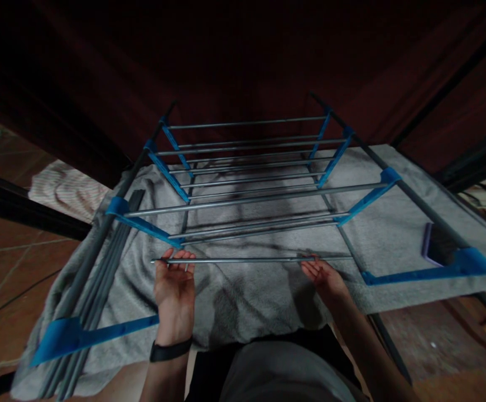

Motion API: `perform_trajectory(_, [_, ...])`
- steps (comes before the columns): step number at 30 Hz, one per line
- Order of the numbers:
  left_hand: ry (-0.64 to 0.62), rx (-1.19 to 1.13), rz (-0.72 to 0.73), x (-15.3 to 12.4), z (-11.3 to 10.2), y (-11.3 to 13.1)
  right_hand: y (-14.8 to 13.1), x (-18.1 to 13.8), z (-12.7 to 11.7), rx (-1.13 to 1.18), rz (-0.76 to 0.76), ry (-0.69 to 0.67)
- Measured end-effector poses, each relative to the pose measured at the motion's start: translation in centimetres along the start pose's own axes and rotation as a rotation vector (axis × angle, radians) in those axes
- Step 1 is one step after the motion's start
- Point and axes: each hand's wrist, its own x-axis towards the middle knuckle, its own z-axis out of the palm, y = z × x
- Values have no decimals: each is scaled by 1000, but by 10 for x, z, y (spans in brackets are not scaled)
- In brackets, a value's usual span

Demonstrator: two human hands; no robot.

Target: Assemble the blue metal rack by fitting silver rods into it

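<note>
A thin metal rod point(246, 259) lies level across both my hands, above a grey towel point(243, 301). My left hand point(174, 287), with a black band on its wrist, cups the rod's left end with the fingers curled up round it. My right hand point(322, 275) pinches the rod near its right end. Just beyond the rod stands a rack point(251, 184) of grey metal rods held in blue plastic brackets, with dark side poles. A blue bracket point(96, 334) sticks out at the near left and another blue bracket point(431, 272) at the near right.
A bundle of spare grey rods point(100, 290) lies along the towel's left side. A dark flat phone-like object point(438, 245) rests on the towel at right. A striped cloth point(67, 190) lies at far left. Brown tiled floor surrounds the towel; a dark red curtain hangs behind.
</note>
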Motion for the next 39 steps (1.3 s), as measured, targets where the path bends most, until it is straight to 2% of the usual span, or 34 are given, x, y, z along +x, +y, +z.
perform_trajectory(7, [-108, 0, 37, 5, -6, 8, -15, 12, -33, 28, -115, 145])
perform_trajectory(16, [-130, -41, 45, -3, 4, 20, -25, 1, -30, 82, -229, 200])
perform_trajectory(20, [-90, -70, 31, -12, 13, 28, -33, 0, -33, 108, -281, 260])
perform_trajectory(25, [-73, -67, 44, -14, 19, 29, -37, -2, -41, 91, -243, 218])
perform_trajectory(30, [-217, -5, 156, -20, 16, 20, -34, -4, -49, 93, -236, 175])
perform_trajectory(33, [-316, 24, 172, -26, 17, 13, -33, -4, -50, 94, -230, 165])
perform_trajectory(39, [-395, 39, 187, -40, 25, 3, -34, -6, -47, 80, -214, 190])
